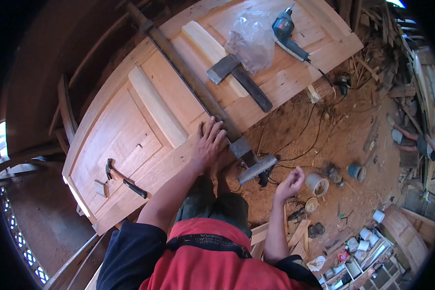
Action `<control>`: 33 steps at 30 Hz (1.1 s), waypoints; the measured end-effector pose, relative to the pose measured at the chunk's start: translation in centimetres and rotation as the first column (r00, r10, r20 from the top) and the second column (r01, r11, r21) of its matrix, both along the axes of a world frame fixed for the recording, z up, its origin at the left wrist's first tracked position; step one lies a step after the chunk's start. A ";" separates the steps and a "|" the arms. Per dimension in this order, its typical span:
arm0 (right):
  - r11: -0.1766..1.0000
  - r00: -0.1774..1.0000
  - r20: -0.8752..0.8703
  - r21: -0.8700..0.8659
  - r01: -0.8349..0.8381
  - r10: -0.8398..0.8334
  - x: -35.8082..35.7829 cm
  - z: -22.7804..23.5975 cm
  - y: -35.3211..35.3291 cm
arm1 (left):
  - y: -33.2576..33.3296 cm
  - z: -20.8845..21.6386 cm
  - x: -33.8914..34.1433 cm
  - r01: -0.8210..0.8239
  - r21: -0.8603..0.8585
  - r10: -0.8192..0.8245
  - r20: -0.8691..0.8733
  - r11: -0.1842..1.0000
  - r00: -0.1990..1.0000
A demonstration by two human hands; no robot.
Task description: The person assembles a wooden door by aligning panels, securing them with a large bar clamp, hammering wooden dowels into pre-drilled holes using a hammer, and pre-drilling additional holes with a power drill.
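My left hand (210,144) lies on the near edge of a wooden panelled door (179,157), fingers stretched out beside a long metal bar clamp (183,70). The bar spans the door, and its screw end with a metal crosspiece (257,169) sticks out past the near edge. To the right of that end my right hand (290,185) hangs in the air, fingers loosely curled, with nothing seen in it. A heavy hammer (241,79) rests on a wooden strip to the right of the bar. Left of the bar lies another wooden strip (157,106).
On the door lie a claw hammer (125,180), a small block (100,188), a clear plastic bag (251,41) and a corded drill (286,34). Its cable trails to the dirt floor (295,125). Buckets (317,184) and scrap wood stand right; a person's arm (406,134) shows far right.
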State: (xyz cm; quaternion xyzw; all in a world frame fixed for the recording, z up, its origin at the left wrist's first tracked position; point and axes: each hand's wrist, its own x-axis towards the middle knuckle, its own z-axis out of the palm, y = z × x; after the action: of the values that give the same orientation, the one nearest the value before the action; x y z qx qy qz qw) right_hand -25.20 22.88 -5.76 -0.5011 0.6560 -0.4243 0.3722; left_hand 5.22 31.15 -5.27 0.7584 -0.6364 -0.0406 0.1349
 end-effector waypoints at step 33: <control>0.227 0.618 0.308 0.739 -0.634 0.723 15.1 -0.6 -11.0 | -1.6 -0.7 20.4 -0.078 -0.294 0.009 -0.230 0.953 0.973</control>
State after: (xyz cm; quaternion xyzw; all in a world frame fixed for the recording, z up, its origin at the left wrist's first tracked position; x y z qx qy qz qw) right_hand -10.11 11.90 -6.34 -0.5323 0.5026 0.1469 0.6652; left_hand 25.58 29.51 -6.01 0.7335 -0.5985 -0.0261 0.3211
